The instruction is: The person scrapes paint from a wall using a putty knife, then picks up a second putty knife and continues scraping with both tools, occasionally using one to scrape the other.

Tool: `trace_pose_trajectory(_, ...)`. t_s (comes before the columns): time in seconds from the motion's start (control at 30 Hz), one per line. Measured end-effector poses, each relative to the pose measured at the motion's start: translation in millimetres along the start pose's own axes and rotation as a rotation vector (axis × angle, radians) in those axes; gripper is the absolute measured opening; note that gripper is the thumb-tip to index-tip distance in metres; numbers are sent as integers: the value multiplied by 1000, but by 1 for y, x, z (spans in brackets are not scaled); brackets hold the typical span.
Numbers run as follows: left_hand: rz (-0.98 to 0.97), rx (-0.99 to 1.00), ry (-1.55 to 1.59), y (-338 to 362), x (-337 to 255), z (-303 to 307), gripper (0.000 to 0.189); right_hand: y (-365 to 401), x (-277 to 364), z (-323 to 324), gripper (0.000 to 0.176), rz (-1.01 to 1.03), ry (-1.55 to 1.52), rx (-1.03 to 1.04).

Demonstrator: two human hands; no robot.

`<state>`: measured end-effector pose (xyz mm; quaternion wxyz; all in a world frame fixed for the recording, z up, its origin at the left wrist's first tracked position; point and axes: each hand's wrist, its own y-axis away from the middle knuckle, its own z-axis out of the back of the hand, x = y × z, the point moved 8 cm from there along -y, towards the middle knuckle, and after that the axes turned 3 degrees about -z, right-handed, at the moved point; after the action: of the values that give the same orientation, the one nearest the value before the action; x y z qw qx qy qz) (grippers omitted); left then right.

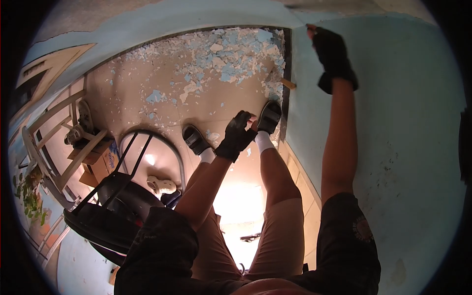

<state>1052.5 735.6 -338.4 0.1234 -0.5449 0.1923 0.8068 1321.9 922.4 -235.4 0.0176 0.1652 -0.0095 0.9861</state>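
Note:
My left hand (pixel 238 135), in a black fingerless glove, hangs above the floor beside the sandals. Its fingers are loosely curled with a gap by the thumb, and nothing shows in it. My right hand (pixel 334 55), gloved the same way, is raised at the blue wall (pixel 403 113). Its fingers are bent and partly hidden by the glove; what they hold cannot be made out. Beyond them, a blurred grey shape (pixel 339 5) crosses the top edge. Blue and white paint flakes (pixel 226 59) cover the floor along the wall's base.
A tool with a wooden handle (pixel 288 84) lies by the wall corner. Black sandals (pixel 269 118) are on my feet. To the left are a black chair (pixel 115 196), a cardboard box (pixel 101 164), a metal rack (pixel 59 162) and a pale clog (pixel 161 185).

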Motion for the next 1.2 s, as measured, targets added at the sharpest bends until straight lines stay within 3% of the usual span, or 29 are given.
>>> trace_pose_trajectory(0.03,6,4,-21,1,0,0,17,-2,12,15,28,116,244,-11)
trace_pose_trajectory(0.07,2,2,-44,-5,1,1,17,-7,14,11,28,120,243,-13)
trace_pose_trajectory(0.13,-9,-4,-42,-4,4,0,17,-11,1,7,27,-128,-59,-17)
trace_pose_trajectory(0.17,-27,-20,-37,-4,2,-2,17,-8,1,11,27,-129,-50,-15)
trace_pose_trajectory(0.27,-27,19,-52,-4,1,-5,17,1,37,29,29,161,96,-97)
trace_pose_trajectory(0.33,-13,2,-50,-5,2,-2,17,-8,30,49,30,-66,-11,14)
trace_pose_trajectory(0.4,0,-5,-44,-4,4,-1,17,-21,40,24,30,183,136,-29)
trace_pose_trajectory(0.47,-50,-32,-41,-5,2,-3,17,-23,40,-18,27,272,202,-29)
trace_pose_trajectory(0.53,-28,-3,-55,-7,-3,-1,18,-7,50,-1,28,92,-22,-100)
trace_pose_trajectory(0.6,-16,4,-22,-6,-1,1,18,-5,39,24,29,-132,-247,-10)
trace_pose_trajectory(0.63,-28,-15,-40,-6,2,3,19,-9,41,33,30,-262,-231,35)
trace_pose_trajectory(0.67,-22,-11,-41,-5,7,3,19,-8,42,25,30,-265,-234,39)
trace_pose_trajectory(0.73,-17,-17,-36,-7,6,4,20,-11,52,13,30,-141,-269,34)
trace_pose_trajectory(0.8,-10,-8,-21,-7,4,6,20,-9,54,17,30,-143,-223,65)
trace_pose_trajectory(0.9,27,-38,52,-5,5,7,16,-24,54,35,32,-149,-388,43)
trace_pose_trajectory(0.93,-4,-40,-5,-5,3,9,17,-31,63,22,31,-79,-390,78)
trace_pose_trajectory(1.0,-86,-99,-13,-17,-16,21,14,-36,83,-53,29,372,44,11)
trace_pose_trajectory(1.03,-109,-92,-9,-24,-25,29,19,-22,103,-31,27,291,-74,-106)
trace_pose_trajectory(1.07,-101,-102,-16,-33,-31,38,19,-16,114,-8,27,301,-85,-102)
trace_pose_trajectory(1.13,-97,-207,76,-52,-43,56,17,-25,103,37,32,32,-220,-9)
trace_pose_trajectory(1.17,35,-149,130,-61,-46,62,12,-25,106,46,32,-47,-138,6)
trace_pose_trajectory(1.2,41,-149,128,-70,-49,64,12,-22,109,41,32,-48,-142,11)
